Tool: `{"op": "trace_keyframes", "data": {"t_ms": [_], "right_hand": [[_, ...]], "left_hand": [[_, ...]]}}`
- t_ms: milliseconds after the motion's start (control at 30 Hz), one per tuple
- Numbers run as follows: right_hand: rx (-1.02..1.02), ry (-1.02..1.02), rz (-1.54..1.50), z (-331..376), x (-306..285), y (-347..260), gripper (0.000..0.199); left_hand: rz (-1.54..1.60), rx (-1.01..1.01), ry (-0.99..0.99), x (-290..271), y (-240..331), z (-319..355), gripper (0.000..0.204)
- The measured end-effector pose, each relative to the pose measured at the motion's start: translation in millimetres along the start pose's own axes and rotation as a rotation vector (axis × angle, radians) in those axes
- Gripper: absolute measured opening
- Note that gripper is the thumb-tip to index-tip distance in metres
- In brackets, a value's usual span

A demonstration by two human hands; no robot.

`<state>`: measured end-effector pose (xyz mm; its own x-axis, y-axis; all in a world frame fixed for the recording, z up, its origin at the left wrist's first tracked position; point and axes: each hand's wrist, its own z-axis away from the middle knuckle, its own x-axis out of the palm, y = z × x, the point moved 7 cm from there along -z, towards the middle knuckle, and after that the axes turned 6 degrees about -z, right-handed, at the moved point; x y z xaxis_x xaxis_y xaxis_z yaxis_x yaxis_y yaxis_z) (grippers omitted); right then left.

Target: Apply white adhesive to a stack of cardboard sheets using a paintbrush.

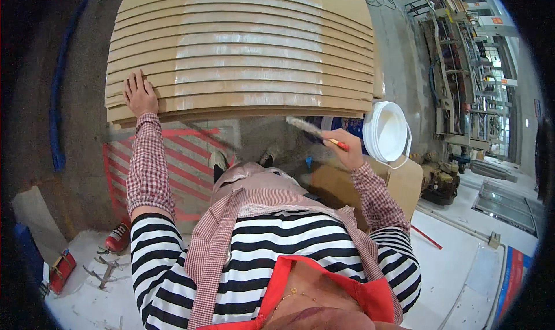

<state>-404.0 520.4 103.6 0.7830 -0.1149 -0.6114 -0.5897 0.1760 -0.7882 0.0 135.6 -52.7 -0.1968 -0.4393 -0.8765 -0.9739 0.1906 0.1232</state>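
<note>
L hand (pixel 140 94) lies flat, fingers spread, on the near left corner of a stepped stack of brown boards (pixel 243 52), pressing on the top faces. A pale whitish stripe runs across the boards' mid section, board after board. R hand (pixel 342 148) is closed round the red-orange handle of a paintbrush (pixel 315 131), bristles pointing left twd the front edge of the stack, just below the lowest board & apart from it. White bucket (pixel 386 131) w/ white contents sits just right of the R hand, on a cardboard box (pixel 399 179). Red-striped floor marking (pixel 185 150) shows under the stack. Red extinguisher (pixel 117 237) lies low left on the floor
</note>
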Motion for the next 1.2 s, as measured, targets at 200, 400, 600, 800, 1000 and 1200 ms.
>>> {"op": "trace_keyframes", "data": {"t_ms": [200,400,600,800,1000,1200], "right_hand": [[-0.227,0.204,0.098,-57.3,-31.9,-8.5,0.022],[-0.095,0.085,0.024,-9.2,-9.3,8.4,0.022],[-0.200,0.176,-0.035,-50.0,-45.1,-2.1,0.022],[-0.447,0.349,0.066,-187.0,-87.5,6.2,0.021],[-0.244,0.122,0.110,-152.0,-55.7,45.2,0.024],[-0.172,0.154,-0.102,-37.4,-74.8,43.9,0.018]], "left_hand": [[0.062,0.005,0.046,-9.8,2.5,0.0,0.041],[0.061,-0.006,0.050,-11.3,2.0,1.7,0.039],[-0.031,-0.071,0.029,-16.0,1.6,4.9,0.043],[-0.228,-0.234,-0.048,-13.4,-8.9,8.8,0.047],[-0.257,-0.244,-0.122,-5.6,-11.7,11.2,0.049],[-0.306,-0.280,-0.225,-6.8,-7.5,9.5,0.051]]}}
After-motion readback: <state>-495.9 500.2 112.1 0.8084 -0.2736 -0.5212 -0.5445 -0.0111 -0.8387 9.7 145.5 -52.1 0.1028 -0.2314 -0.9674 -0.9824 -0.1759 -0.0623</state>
